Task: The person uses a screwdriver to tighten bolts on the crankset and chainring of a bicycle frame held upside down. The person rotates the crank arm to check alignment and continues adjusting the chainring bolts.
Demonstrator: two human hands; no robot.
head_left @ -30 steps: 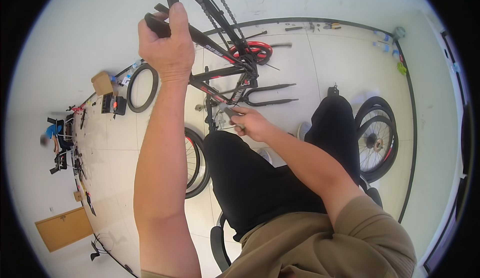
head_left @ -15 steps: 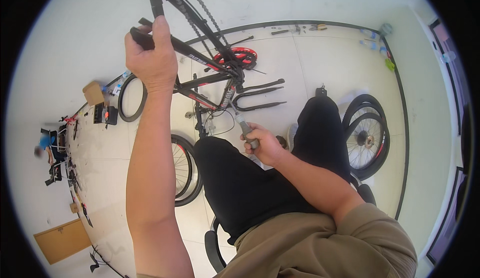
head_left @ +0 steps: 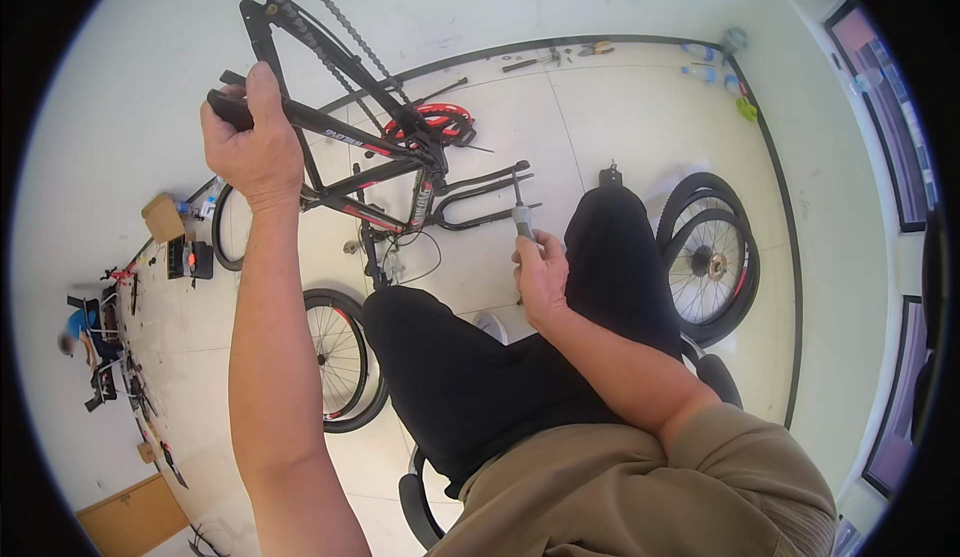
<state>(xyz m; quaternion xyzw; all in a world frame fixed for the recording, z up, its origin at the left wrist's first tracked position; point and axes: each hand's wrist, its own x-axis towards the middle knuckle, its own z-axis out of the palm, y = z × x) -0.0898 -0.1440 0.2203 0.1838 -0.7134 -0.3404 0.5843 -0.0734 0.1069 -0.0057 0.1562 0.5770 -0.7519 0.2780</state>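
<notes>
My left hand (head_left: pixel 255 152) is closed round the top of a black bicycle frame (head_left: pixel 345 137) with red and white markings, holding it up at a tilt. A chain (head_left: pixel 345 25) hangs along its rear part. In my right hand (head_left: pixel 543 279) is a screwdriver (head_left: pixel 523 223) with a grey handle; its thin shaft points up and away, apart from the frame. Behind the frame lie a red-and-black crankset (head_left: pixel 445 120) and a black fork (head_left: pixel 480 222). The handlebar (head_left: pixel 372 257) with loose cables shows below the frame, left of my knees.
Wheels stand on the floor to my right (head_left: pixel 735 302) and by my left knee (head_left: pixel 378 397). Hand tools (head_left: pixel 545 59) and plastic bottles (head_left: pixel 700 73) lie along the far wall. At the left are a toolbox (head_left: pixel 190 259), a cardboard box (head_left: pixel 165 219) and another person (head_left: pixel 78 332).
My right hand has moved right with the screwdriver, whose shaft has come away from the frame and turned upward. My left hand keeps its grip. The whole view has shifted.
</notes>
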